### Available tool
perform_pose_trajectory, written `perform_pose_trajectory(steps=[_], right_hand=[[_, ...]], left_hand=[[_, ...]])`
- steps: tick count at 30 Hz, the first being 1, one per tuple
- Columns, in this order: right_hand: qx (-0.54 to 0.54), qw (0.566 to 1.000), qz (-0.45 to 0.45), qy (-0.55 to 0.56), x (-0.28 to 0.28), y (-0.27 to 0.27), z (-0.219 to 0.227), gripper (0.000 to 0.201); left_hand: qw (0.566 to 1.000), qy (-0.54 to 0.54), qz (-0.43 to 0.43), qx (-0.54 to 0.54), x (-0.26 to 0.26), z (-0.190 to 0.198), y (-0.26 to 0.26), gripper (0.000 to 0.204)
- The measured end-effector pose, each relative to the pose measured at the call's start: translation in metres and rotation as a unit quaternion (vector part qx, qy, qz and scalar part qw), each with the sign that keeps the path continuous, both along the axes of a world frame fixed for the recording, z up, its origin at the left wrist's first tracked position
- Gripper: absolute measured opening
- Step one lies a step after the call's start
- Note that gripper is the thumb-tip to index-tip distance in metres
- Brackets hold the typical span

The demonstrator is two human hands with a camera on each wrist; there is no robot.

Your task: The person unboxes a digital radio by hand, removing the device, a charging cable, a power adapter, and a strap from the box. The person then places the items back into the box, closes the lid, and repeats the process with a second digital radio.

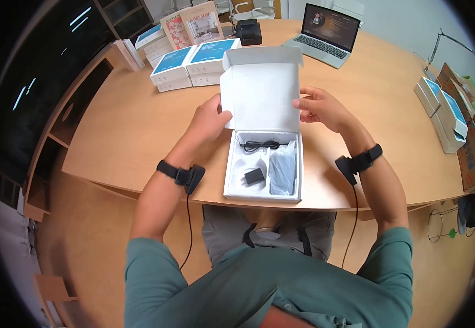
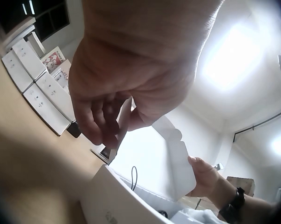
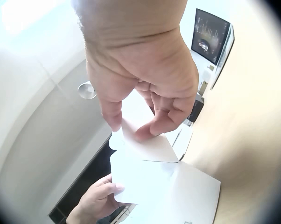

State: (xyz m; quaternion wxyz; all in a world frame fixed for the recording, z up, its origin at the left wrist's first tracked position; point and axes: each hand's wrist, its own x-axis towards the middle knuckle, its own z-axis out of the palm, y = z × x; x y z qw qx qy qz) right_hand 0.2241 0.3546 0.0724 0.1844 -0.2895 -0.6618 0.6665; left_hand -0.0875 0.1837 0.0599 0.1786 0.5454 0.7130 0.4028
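Note:
A white cardboard box sits near the table's front edge with its lid raised. My left hand grips the lid's left side flap, thumb inside and fingers outside in the left wrist view. On the other side, my right hand pinches the right side flap between thumb and fingers. Inside the box lie a coiled black cable, a small black power adapter and a flat bluish-grey item in clear plastic.
White boxes with blue tops are stacked at the back left, with books behind. A black device and an open laptop stand at the back. More such boxes and a brown carton are at the right edge.

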Motion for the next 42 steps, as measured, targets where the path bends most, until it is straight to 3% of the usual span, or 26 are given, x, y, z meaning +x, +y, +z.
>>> perform_pose_trajectory(steps=[2,9,12,15,17,19,21,22,23,25,29,30,32,34,37,40,42], right_hand=[[0.104,0.994,0.037,-0.016,0.01,-0.019,0.008,0.06],[0.209,0.976,0.053,0.042,0.038,-0.075,0.007,0.058],[0.288,0.956,0.038,-0.047,0.049,-0.096,0.013,0.06],[0.362,0.931,0.049,-0.027,0.058,-0.106,0.003,0.058],[0.305,0.951,0.047,-0.035,0.061,-0.109,-0.004,0.057],[0.396,0.918,0.013,-0.031,0.062,-0.114,-0.012,0.057],[0.399,0.916,0.009,-0.028,0.064,-0.117,-0.016,0.058],[0.4,0.916,0.017,-0.034,0.064,-0.119,-0.015,0.059],[0.402,0.915,0.026,-0.041,0.065,-0.121,-0.013,0.059],[0.434,0.898,0.046,-0.047,0.07,-0.122,-0.014,0.061],[0.484,0.868,0.086,-0.072,0.089,-0.13,-0.019,0.075],[0.479,0.871,0.082,-0.074,0.094,-0.132,-0.023,0.075],[0.442,0.889,0.11,-0.053,0.105,-0.14,-0.03,0.089],[0.403,0.904,0.115,-0.09,0.112,-0.153,-0.034,0.089],[0.359,0.909,0.131,-0.164,0.116,-0.167,-0.039,0.1],[0.416,0.894,0.105,-0.126,0.114,-0.177,-0.05,0.11],[0.517,0.848,0.055,-0.102,0.108,-0.188,-0.056,0.108]], left_hand=[[0.999,0.0,-0.039,-0.032,0.016,0.018,-0.029,0.034],[0.996,0.048,-0.069,-0.032,0.045,0.015,-0.084,0.035],[0.996,0.046,-0.055,-0.047,0.053,0.008,-0.095,0.034],[0.994,0.089,-0.065,0.0,0.052,-0.013,-0.094,0.036],[0.972,0.151,-0.141,0.11,0.048,-0.021,-0.091,0.035],[0.976,0.115,-0.174,0.059,0.043,-0.024,-0.089,0.039],[0.986,0.002,-0.152,0.064,0.041,-0.031,-0.094,0.042],[0.977,-0.138,-0.162,-0.023,0.034,-0.031,-0.098,0.06],[0.977,-0.139,-0.163,-0.025,0.033,-0.027,-0.099,0.06],[0.965,0.112,-0.22,0.088,0.035,-0.018,-0.103,0.059],[0.974,0.09,-0.208,-0.007,0.048,0.009,-0.131,0.064],[0.976,0.025,-0.207,-0.058,0.058,0.029,-0.142,0.064],[0.973,0.001,-0.215,-0.085,0.056,0.023,-0.16,0.067],[0.968,-0.024,-0.221,-0.113,0.058,0.011,-0.177,0.07],[0.973,0.025,-0.218,-0.072,0.065,-0.016,-0.196,0.08],[0.972,0.14,-0.187,0.002,0.081,-0.029,-0.199,0.089],[0.966,0.187,-0.17,0.055,0.081,-0.061,-0.193,0.085]])
